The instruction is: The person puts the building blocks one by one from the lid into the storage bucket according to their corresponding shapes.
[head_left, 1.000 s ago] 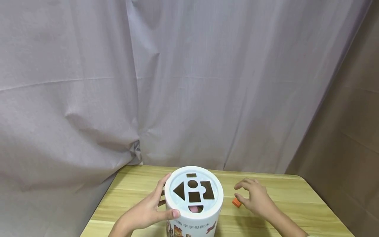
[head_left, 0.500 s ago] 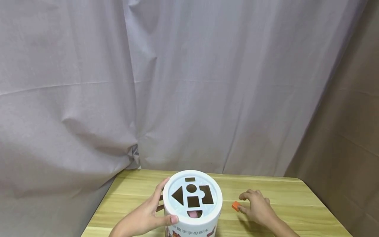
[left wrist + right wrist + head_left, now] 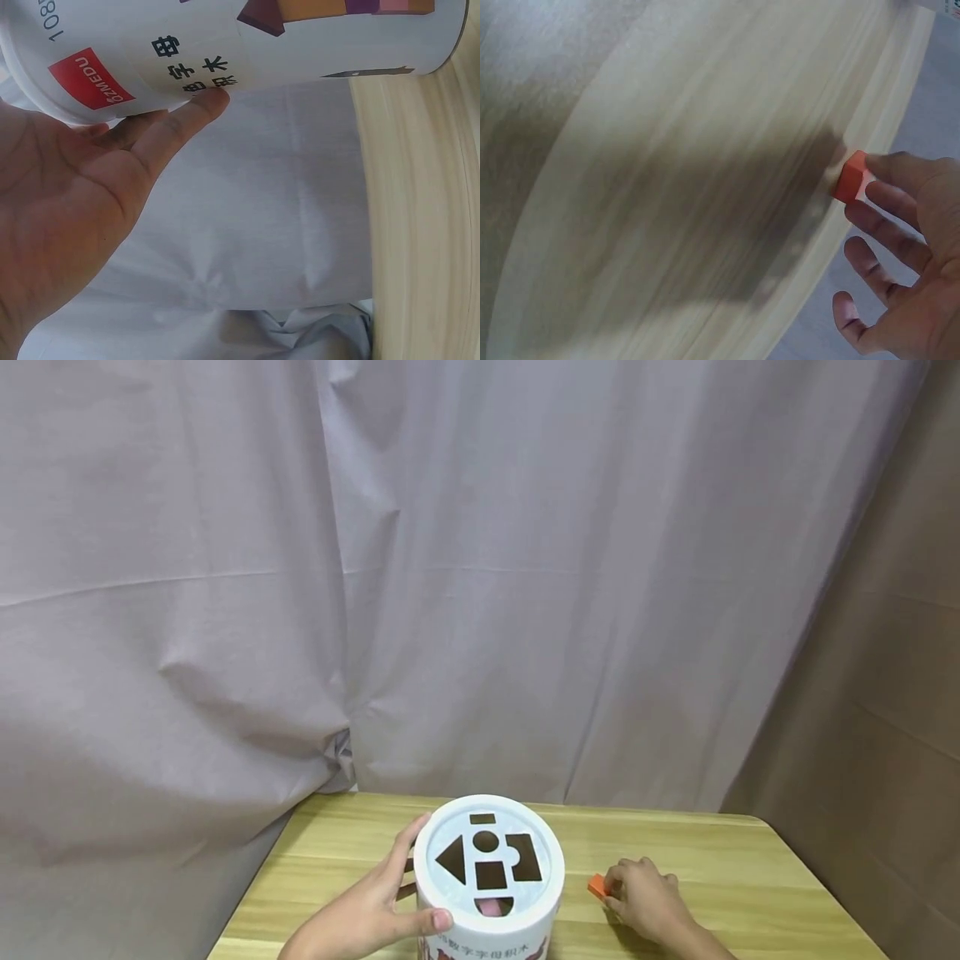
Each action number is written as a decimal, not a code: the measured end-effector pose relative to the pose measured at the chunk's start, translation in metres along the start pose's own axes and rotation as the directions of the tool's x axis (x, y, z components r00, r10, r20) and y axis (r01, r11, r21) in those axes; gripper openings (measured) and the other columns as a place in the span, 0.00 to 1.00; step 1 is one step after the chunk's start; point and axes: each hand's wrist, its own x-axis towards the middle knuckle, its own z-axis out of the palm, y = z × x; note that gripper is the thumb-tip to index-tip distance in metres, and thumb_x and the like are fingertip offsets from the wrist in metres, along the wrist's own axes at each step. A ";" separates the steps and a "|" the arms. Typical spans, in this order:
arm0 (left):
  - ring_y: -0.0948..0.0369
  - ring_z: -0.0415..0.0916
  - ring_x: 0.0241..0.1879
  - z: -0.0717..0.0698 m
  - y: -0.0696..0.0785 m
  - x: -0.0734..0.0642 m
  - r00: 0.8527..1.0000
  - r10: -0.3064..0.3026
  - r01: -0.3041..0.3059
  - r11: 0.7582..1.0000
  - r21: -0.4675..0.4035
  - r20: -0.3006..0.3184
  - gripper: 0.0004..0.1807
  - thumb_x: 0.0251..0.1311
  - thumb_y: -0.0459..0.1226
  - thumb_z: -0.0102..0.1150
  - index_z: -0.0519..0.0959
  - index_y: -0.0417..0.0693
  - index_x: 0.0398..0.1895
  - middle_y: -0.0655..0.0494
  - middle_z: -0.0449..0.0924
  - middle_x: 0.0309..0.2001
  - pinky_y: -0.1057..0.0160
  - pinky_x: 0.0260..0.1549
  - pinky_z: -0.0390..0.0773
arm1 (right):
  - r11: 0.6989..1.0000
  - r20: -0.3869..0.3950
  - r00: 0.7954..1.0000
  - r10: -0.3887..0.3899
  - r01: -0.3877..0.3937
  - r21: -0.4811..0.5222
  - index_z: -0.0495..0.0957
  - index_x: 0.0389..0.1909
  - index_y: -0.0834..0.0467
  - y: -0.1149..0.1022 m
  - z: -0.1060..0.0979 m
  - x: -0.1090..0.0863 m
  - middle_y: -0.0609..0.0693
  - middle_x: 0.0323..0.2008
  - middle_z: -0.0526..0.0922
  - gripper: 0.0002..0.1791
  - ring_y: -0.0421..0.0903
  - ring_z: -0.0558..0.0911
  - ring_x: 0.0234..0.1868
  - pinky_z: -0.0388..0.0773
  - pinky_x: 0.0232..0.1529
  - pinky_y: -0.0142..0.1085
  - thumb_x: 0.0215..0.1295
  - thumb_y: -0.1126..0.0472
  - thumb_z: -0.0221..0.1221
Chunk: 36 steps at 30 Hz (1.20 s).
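A white cylindrical shape-sorter bucket stands upright near the table's front, its pale blue lid cut with several shaped holes. Something pink shows inside the front half-round hole. My left hand grips the bucket's left side, thumb at the front below the rim and fingers round the back. In the left wrist view its fingertips rest on the printed wall. To the bucket's right, my right hand pinches a small orange block at the tabletop. The right wrist view shows the block between thumb and fingers, the other fingers spread loosely.
The light wooden table extends behind and to both sides of the bucket. A grey curtain hangs along its back edge, and a browner cloth falls at the right.
My right hand has closed its thumb and fingers onto the orange block, which it was hovering beside earlier. The left hand keeps its hold on the bucket. The head view has shifted slightly.
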 end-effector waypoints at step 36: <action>0.40 0.71 0.79 -0.002 -0.005 0.002 1.000 0.030 -0.029 0.999 0.034 -0.004 0.63 0.71 0.47 0.76 0.36 0.72 0.91 0.46 0.56 0.88 0.59 0.74 0.80 | 0.988 -0.178 0.983 -0.055 0.080 0.134 0.89 0.38 0.41 -0.012 -0.030 -0.015 0.37 0.44 0.90 0.14 0.44 0.82 0.44 0.81 0.39 0.46 0.58 0.60 0.83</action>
